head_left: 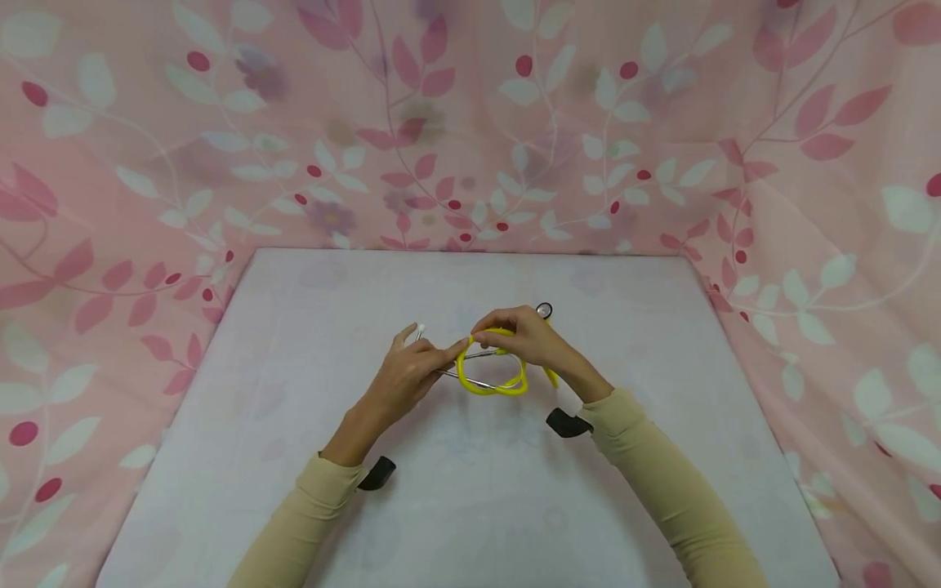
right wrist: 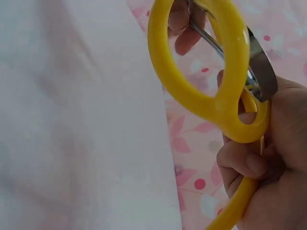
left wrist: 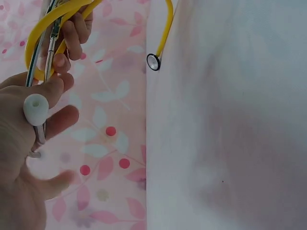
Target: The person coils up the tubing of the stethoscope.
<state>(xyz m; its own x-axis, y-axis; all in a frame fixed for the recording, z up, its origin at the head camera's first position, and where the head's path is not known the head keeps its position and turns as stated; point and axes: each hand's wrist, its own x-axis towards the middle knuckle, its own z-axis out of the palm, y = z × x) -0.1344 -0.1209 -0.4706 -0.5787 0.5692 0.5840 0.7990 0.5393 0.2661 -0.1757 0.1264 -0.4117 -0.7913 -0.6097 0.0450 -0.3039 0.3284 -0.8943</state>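
A stethoscope with yellow tubing is held between both hands above the table, its tube looped around the metal ear tubes. My left hand grips the ear tubes, and a white ear tip sticks out past the palm in the left wrist view. At the top of the loop, my right hand pinches the yellow tube between thumb and fingers. The round chestpiece hangs on the tube's free end, beyond the right hand. Close up in the right wrist view, the yellow loop crosses in front of the metal parts.
Underneath is a table with a whitish cover. Pink curtain cloth printed with leaves encloses its back and sides. Black wrist devices jut inward from both sleeve cuffs.
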